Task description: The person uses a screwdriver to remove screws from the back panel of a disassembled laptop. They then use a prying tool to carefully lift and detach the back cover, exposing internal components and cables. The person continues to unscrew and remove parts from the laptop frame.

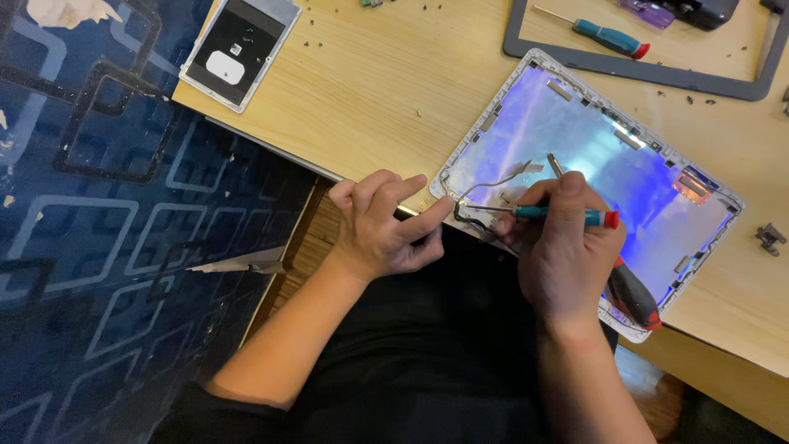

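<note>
A laptop lid shell [575, 131] with a shiny bluish inner face lies tilted on the wooden table [386, 82], its near corner over the table edge. My left hand [382, 226] rests at that near corner, index finger touching the rim. My right hand [563, 247] holds a small teal-handled screwdriver [567, 214] with a red cap, its tip at the lid's corner beside a thin grey cable [497, 181]. A larger black and red screwdriver [633, 296] lies under my right hand on the lid.
A grey screen bezel frame [641, 70] lies at the back right, with a teal screwdriver [612, 37] and a purple object [645, 12] inside it. A small silver-framed panel [238, 49] sits at the back left. Loose screws dot the table. A metal hinge [770, 238] lies far right.
</note>
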